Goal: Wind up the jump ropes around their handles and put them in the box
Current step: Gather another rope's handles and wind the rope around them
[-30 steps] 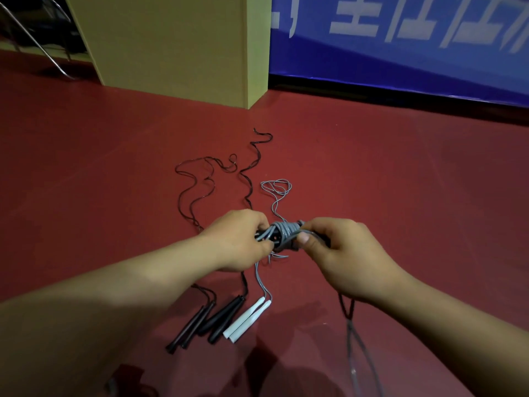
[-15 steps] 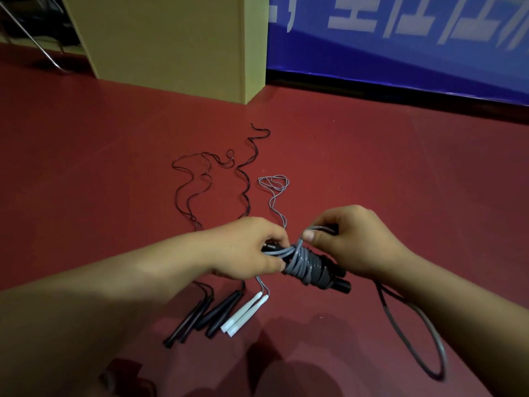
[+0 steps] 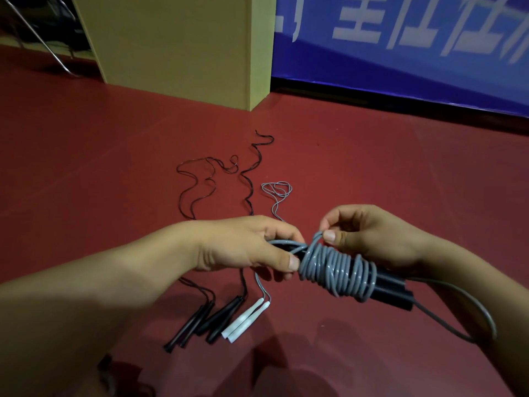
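Many tight turns of grey rope (image 3: 337, 270) sit coiled around a pair of black handles (image 3: 392, 290) held in the air above the red floor (image 3: 372, 167), between the person's two hands. The left hand (image 3: 246, 245) grips the near end of the handles, its fingers (image 3: 292, 262) clamped on them with the thumb pressed against the first coil. The right hand (image 3: 375, 239) is just beside the coil at its upper side, thumb and forefinger pinched together on a strand of the grey rope. From under the right wrist the loose remainder of the rope (image 3: 472, 316) curves out in a wide loop and back. Below the hands, three more jump ropes lie on the floor: two pairs of black handles (image 3: 206, 322) and one pair of white handles (image 3: 246, 319), side by side and nearly touching. Their thin cords run away from the person, the black cords (image 3: 206, 184) in loose wavy lines and the pale grey cord (image 3: 277, 190) ending in a small tangle of loops. Farther back stands a tan cardboard box (image 3: 177, 44), with a blue banner (image 3: 400, 47) to its right along the wall.
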Tool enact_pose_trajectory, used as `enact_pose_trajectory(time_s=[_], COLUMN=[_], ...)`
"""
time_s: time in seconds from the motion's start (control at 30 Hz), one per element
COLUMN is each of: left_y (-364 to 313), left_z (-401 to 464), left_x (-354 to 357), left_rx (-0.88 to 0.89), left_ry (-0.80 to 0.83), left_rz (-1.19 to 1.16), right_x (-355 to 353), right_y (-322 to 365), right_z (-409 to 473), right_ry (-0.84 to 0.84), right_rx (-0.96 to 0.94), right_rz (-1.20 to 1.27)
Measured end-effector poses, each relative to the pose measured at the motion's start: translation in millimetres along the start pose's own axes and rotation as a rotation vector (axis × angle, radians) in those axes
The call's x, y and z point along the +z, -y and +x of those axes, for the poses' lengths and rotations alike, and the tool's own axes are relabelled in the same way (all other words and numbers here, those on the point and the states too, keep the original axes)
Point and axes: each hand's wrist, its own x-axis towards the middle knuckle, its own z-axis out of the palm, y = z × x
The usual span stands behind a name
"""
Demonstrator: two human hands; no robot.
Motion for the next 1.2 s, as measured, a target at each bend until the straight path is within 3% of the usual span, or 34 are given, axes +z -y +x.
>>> enact_pose_trajectory(time_s=[0.23,0.33,0.4,0.63,0.93,1.2], left_y=[4.7,5.9,4.4,1.3,11.1,23.7], left_z=[2.8,5.2,6.9,17.1,30.0,31.1], left_x=[-4.1,-2.9,-0.9,1.5,-2.7,-20.3], left_rx=[-0.009,-0.021,-0.023,-0.052,-0.131,-0.214], left_ry=[-0.105,-0.126,-0.167,-0.405,-0.658,-0.854], left_rz=[-0.155,-0.218,-0.277,-0.366,-0.123,0.085], right_x=[11.8,26.5,34.9,52.1,59.5,52.7], right_y=[-11.1,-19.3,-18.0,-16.9,-12.7,-4.6], right_z=[5.5,4.9,7.9,10.3,5.0,2.9], right_ry=[-0.107,-0.257,-0.386,-0.187,-0.099,-0.147], right_rx=[-0.056,-0.057,-0.237,-0.157,-0.124,-0.107], right_rz=[-0.099,-0.464,-0.701,-0.541,-0.569,-0.563])
